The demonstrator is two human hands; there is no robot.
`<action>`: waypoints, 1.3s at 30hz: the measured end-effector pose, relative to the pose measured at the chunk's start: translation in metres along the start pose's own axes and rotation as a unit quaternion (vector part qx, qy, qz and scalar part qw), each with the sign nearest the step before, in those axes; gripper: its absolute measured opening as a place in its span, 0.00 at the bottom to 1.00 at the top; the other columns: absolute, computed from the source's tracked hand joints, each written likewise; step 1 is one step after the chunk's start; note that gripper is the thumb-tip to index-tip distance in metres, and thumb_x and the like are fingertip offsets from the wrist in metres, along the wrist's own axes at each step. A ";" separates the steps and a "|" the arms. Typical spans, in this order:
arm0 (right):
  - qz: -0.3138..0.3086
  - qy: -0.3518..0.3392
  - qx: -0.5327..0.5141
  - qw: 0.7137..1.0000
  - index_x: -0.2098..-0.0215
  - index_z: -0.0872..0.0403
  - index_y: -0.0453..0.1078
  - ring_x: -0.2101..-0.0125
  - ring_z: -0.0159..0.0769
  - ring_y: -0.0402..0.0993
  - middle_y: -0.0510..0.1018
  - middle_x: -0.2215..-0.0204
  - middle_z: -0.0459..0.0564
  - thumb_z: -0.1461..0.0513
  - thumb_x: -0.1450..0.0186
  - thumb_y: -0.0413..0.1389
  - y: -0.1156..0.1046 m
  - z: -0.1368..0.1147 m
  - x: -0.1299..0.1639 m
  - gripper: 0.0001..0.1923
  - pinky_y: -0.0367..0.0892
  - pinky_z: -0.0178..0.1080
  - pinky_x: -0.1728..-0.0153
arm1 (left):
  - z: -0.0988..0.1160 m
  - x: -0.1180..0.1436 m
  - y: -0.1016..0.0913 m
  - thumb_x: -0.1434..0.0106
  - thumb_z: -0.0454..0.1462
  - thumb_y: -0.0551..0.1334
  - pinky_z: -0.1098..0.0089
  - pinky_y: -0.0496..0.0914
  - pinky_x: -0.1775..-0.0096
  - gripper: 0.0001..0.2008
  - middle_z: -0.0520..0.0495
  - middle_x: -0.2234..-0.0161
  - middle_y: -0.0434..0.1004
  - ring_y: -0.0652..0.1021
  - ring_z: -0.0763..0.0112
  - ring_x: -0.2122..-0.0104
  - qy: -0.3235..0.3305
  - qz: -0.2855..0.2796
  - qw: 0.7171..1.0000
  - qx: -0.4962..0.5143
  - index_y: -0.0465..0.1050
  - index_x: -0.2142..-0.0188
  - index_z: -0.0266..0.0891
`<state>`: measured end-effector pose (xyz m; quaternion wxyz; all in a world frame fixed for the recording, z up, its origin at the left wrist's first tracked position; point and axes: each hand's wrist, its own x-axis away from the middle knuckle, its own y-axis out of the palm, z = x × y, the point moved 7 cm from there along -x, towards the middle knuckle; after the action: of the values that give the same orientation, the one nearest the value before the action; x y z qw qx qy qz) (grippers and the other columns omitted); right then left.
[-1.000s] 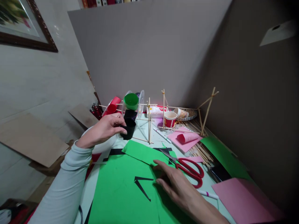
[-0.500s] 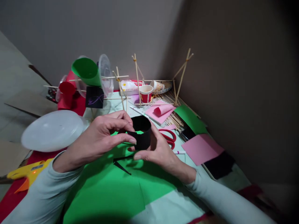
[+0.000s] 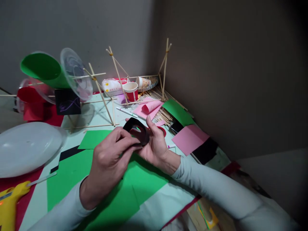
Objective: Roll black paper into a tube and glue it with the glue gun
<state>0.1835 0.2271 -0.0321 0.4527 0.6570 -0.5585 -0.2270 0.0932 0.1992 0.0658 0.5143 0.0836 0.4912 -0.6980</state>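
While both hands grip it above the green paper (image 3: 72, 173), the black paper ring (image 3: 136, 129) is tipped, its opening facing up and back toward the camera. Left hand (image 3: 108, 160) pinches its near edge; right hand (image 3: 154, 144) cradles its far side. Half a second ago the ring stood more upright.

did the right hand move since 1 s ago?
Yes. The right hand was flat on the green paper beside the scissors; it is now lifted off it, cradling the black paper ring with the left hand.
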 end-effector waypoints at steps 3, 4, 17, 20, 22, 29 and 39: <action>0.025 0.016 -0.011 1.000 0.50 0.53 0.70 0.68 0.40 0.78 0.82 0.62 0.52 0.43 0.28 0.46 -0.003 -0.001 0.002 0.26 0.71 0.37 0.73 | 0.008 0.004 0.007 0.34 0.25 0.63 0.76 0.70 0.66 0.09 0.51 0.68 0.73 0.76 0.76 0.68 0.033 -0.010 0.999 -0.030 0.79 0.63 0.39; 0.035 0.018 -0.015 0.999 0.51 0.53 0.70 0.69 0.38 0.78 0.82 0.64 0.51 0.44 0.27 0.46 -0.004 -0.001 0.002 0.25 0.70 0.36 0.74 | 0.009 0.004 0.008 0.34 0.25 0.63 0.76 0.70 0.65 0.09 0.51 0.68 0.73 0.76 0.76 0.68 0.040 -0.012 0.998 -0.037 0.79 0.62 0.38; 0.058 0.023 -0.059 0.996 0.61 0.55 0.72 0.77 0.34 0.72 0.80 0.73 0.50 0.52 0.23 0.41 -0.008 -0.003 -0.001 0.24 0.67 0.34 0.77 | 0.007 0.009 0.012 0.36 0.24 0.64 0.77 0.70 0.65 0.10 0.50 0.67 0.76 0.77 0.77 0.68 0.041 -0.001 0.998 -0.042 0.81 0.61 0.36; 0.035 -0.006 -0.005 0.999 0.63 0.54 0.73 0.77 0.32 0.71 0.79 0.75 0.47 0.53 0.25 0.47 -0.011 -0.007 -0.003 0.19 0.64 0.32 0.78 | -0.003 0.004 0.004 0.39 0.26 0.67 0.76 0.68 0.69 0.08 0.53 0.72 0.75 0.74 0.77 0.71 -0.045 0.025 0.999 0.012 0.83 0.65 0.39; 0.016 -0.063 0.062 0.996 0.63 0.54 0.73 0.75 0.31 0.71 0.78 0.75 0.44 0.53 0.28 0.54 -0.011 -0.016 -0.002 0.13 0.63 0.30 0.77 | -0.015 0.003 -0.005 0.43 0.29 0.70 0.75 0.66 0.71 0.05 0.54 0.74 0.74 0.72 0.77 0.73 -0.137 0.041 0.988 0.066 0.83 0.69 0.40; -0.078 -0.124 0.268 0.952 0.46 0.47 0.71 0.47 0.37 0.74 0.78 0.48 0.48 0.50 0.31 0.59 0.013 -0.028 0.020 0.18 0.68 0.36 0.51 | -0.044 0.034 -0.021 0.49 0.38 0.76 0.78 0.56 0.80 0.08 0.55 0.79 0.68 0.64 0.83 0.82 -0.417 0.042 0.863 0.282 0.81 0.74 0.37; -0.033 -0.191 0.459 0.867 0.59 0.52 0.73 0.64 0.31 0.71 0.75 0.64 0.43 0.52 0.33 0.62 0.017 -0.016 0.030 0.12 0.64 0.36 0.61 | -0.061 0.076 -0.038 0.53 0.35 0.78 0.82 0.58 0.81 0.12 0.55 0.76 0.69 0.64 0.87 0.82 -0.469 0.201 0.773 0.376 0.80 0.72 0.34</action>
<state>0.1953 0.2046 -0.0035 -0.0233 0.7524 -0.6533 -0.0810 0.0041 0.1979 0.0107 0.7373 0.0295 -0.1410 -0.6600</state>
